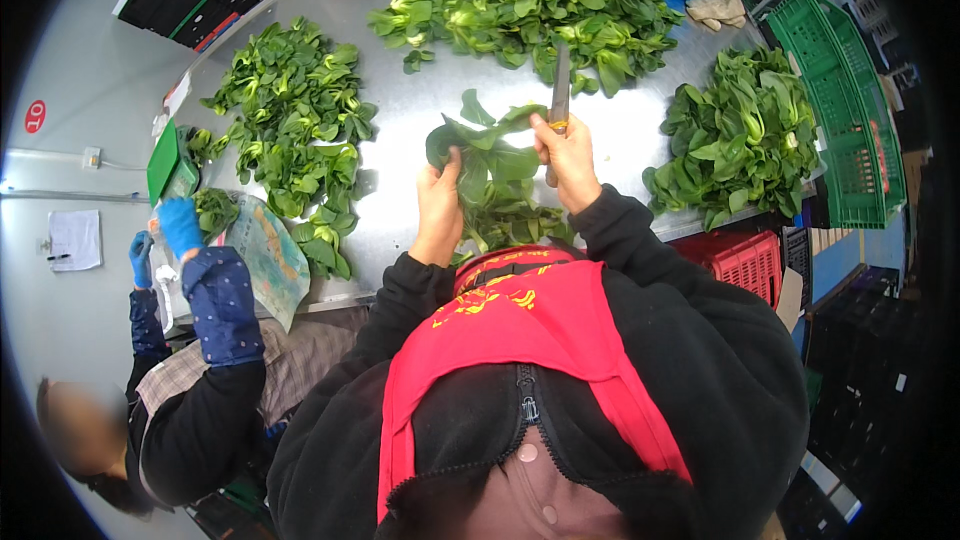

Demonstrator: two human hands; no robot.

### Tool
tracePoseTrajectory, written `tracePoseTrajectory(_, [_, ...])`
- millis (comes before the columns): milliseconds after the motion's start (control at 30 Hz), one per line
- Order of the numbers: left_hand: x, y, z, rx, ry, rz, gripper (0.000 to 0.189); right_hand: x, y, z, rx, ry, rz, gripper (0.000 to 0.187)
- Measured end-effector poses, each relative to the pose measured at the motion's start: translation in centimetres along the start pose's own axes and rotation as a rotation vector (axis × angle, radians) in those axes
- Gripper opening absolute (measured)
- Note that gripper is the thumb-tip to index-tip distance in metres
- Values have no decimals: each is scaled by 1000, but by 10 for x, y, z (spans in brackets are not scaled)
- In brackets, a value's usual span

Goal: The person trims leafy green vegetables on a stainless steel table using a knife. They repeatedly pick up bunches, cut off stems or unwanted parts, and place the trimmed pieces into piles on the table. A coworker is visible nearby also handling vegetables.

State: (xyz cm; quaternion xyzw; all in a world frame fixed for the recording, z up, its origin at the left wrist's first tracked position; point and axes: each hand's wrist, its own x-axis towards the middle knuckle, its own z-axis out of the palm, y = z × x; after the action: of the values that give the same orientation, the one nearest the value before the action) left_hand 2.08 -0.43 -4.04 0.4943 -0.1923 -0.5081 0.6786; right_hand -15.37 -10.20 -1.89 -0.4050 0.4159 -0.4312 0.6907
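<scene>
Between my hands, above the metal table point(405, 127), is a leafy green bok choy point(487, 150). My left hand point(442, 202) grips it at the left, thumb on top of a leaf. In my right hand point(568, 161) is a knife point(560, 86), its blade pointing away from me; the fingertips of that hand also touch a leaf edge on the right. Loose trimmed greens point(510, 214) lie below, close to my red apron point(510, 300). The bok choy's base is hidden by its leaves.
Bok choy heaps lie at the back point(525, 0), left point(292, 112) and right point(742, 135). A green crate point(840, 112) stands at the right, a red crate point(742, 266) beneath the table edge. At left, a co-worker's blue-gloved hand point(180, 225) is near a plastic bag point(270, 255).
</scene>
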Motion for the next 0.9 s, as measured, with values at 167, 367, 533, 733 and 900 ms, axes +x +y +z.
tracePoseTrajectory(167, [3,0,-4,-124,32,19,26,-2,0,2,38,-34,33,18])
tracePoseTrajectory(367, [10,3,-30,-230,100,-102,26,2,2,0,65,-100,-46,16])
tracePoseTrajectory(533, [16,-4,-48,-313,101,-90,24,3,10,-9,-18,-67,110,18])
tracePoseTrajectory(733, [42,33,-100,-217,325,-32,23,3,21,-15,-44,-148,196,18])
tracePoseTrajectory(900, [41,130,-147,-586,224,404,47,13,39,-29,-198,-130,151,22])
